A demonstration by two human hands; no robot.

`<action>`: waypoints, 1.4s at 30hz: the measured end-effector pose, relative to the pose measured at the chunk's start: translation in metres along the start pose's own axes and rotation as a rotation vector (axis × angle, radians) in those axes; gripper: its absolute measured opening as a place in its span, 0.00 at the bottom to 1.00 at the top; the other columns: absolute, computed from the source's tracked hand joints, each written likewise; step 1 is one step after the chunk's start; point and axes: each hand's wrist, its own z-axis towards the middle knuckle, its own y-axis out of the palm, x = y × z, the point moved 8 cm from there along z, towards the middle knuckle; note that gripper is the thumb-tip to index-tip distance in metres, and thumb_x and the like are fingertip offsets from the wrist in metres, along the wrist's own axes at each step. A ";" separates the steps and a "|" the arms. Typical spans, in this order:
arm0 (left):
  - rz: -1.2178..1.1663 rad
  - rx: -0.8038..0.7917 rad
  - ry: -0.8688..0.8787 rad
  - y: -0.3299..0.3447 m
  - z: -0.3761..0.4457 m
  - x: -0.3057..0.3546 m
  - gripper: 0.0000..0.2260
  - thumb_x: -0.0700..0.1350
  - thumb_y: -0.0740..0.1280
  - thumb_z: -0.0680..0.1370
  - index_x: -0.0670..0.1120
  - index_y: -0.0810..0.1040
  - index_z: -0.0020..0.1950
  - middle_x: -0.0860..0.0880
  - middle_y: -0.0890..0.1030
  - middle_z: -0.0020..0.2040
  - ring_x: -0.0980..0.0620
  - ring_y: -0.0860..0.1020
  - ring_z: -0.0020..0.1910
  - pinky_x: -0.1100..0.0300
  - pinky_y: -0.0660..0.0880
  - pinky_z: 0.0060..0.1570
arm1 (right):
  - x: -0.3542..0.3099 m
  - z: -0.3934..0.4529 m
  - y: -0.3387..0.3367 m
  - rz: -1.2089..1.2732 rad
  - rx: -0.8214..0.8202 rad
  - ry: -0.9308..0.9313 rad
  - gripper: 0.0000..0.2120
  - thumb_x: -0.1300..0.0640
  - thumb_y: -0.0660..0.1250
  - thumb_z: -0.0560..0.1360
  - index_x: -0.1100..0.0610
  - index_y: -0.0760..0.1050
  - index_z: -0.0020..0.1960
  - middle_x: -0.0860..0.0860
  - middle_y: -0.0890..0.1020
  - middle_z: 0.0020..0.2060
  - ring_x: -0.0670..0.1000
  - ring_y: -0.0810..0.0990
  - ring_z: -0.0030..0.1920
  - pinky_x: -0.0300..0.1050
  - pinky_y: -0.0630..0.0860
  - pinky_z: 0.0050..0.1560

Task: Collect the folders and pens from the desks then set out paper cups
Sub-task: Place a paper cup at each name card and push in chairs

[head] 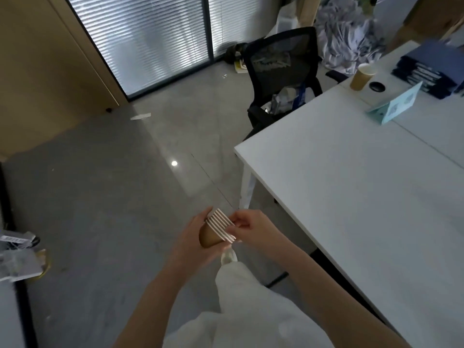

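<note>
Cradling the nested stack of brown paper cups with white rims in my left hand, fingers curled round its base, I am pinching the end rim with my right hand. I am judging that a slight twist would free just one cup. Beyond, the white worktop is waiting; one brown paper cup is already standing at its far end, beside the stacked dark blue folders.

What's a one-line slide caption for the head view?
Left hand holds a stack of paper cups while right hand pinches the top rim beside a white desk.
</note>
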 end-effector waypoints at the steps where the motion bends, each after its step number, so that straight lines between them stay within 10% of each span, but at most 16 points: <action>1: -0.002 -0.010 -0.007 -0.007 0.015 0.000 0.38 0.52 0.79 0.64 0.57 0.67 0.72 0.56 0.75 0.61 0.59 0.76 0.56 0.59 0.75 0.54 | -0.008 0.018 -0.003 -0.005 -0.009 -0.011 0.08 0.59 0.68 0.74 0.56 0.80 0.53 0.51 0.84 0.44 0.52 0.83 0.46 0.55 0.79 0.54; 7: 0.006 -0.069 -0.010 -0.046 0.128 0.008 0.41 0.53 0.75 0.61 0.56 0.65 0.73 0.52 0.76 0.61 0.51 0.79 0.53 0.55 0.77 0.43 | -0.057 0.124 -0.041 -0.039 -0.032 -0.047 0.11 0.55 0.64 0.76 0.56 0.79 0.56 0.53 0.83 0.48 0.52 0.81 0.48 0.51 0.78 0.53; 18: 0.067 -0.140 0.047 -0.073 0.304 0.033 0.35 0.52 0.76 0.58 0.60 0.71 0.64 0.56 0.79 0.56 0.57 0.79 0.54 0.53 0.77 0.55 | -0.061 0.255 -0.119 0.035 0.209 0.103 0.08 0.56 0.65 0.75 0.51 0.80 0.52 0.47 0.84 0.48 0.44 0.80 0.47 0.37 0.73 0.49; 26: 0.188 -0.391 0.217 -0.072 0.471 0.061 0.37 0.50 0.77 0.61 0.59 0.68 0.67 0.65 0.71 0.56 0.70 0.71 0.55 0.69 0.68 0.55 | -0.056 0.364 -0.175 0.165 0.414 0.307 0.08 0.54 0.66 0.76 0.51 0.81 0.52 0.47 0.84 0.47 0.46 0.81 0.48 0.42 0.77 0.52; 31: 0.279 -0.581 0.333 -0.048 0.550 0.096 0.36 0.47 0.78 0.66 0.54 0.68 0.71 0.57 0.73 0.59 0.59 0.73 0.54 0.75 0.65 0.48 | -0.041 0.395 -0.205 0.207 0.568 0.471 0.08 0.55 0.64 0.77 0.49 0.79 0.54 0.44 0.80 0.45 0.47 0.79 0.48 0.41 0.74 0.50; 37: 0.260 -0.770 0.306 0.007 0.609 0.119 0.37 0.58 0.74 0.62 0.58 0.67 0.69 0.56 0.76 0.60 0.55 0.76 0.59 0.49 0.77 0.57 | -0.017 0.405 -0.249 0.440 0.782 0.493 0.11 0.60 0.65 0.77 0.51 0.80 0.57 0.42 0.81 0.47 0.40 0.79 0.48 0.35 0.75 0.51; 42: 0.266 -0.817 0.308 0.062 0.644 0.139 0.37 0.61 0.74 0.63 0.58 0.67 0.70 0.56 0.77 0.62 0.57 0.77 0.59 0.49 0.78 0.56 | 0.033 0.415 -0.287 0.587 0.884 0.538 0.11 0.62 0.64 0.77 0.54 0.80 0.57 0.46 0.83 0.52 0.46 0.80 0.54 0.50 0.76 0.61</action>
